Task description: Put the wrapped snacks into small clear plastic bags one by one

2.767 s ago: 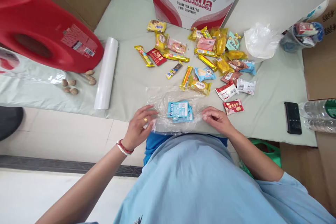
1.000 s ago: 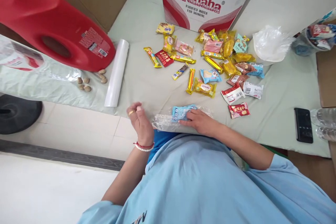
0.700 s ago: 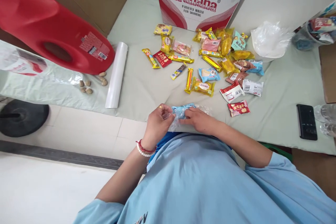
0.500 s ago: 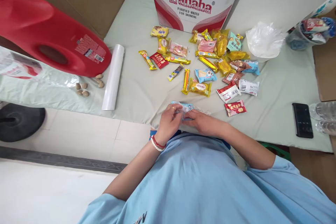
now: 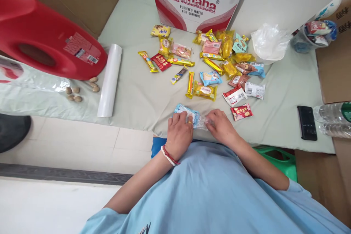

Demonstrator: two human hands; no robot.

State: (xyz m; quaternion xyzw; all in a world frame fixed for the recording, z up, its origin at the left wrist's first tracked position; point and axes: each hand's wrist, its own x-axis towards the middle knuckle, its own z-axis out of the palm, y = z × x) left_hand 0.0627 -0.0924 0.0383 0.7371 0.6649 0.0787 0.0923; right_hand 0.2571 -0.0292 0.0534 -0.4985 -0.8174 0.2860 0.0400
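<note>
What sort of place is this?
Possibly a home or a shop's back room; I can't tell which. The clues are wrapped snacks scattered on a covered table, a Wahaha water carton and a large red jug.

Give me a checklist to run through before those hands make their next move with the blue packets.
1. Left hand steadying the blue packets: ok, its fingers lie over them.
2. Right hand on the clear film: ok, the film is at its fingertips and looks pinched.
3. Film end smoothed flat: not ok, it is crumpled and sticks out toward the right hand.
4. Film all the way around the packets: cannot tell, the left hand hides part of them.
5. Red snack packet apart from the right hand: ok, a gap shows.
6. White roll away from both hands: ok.
</note>
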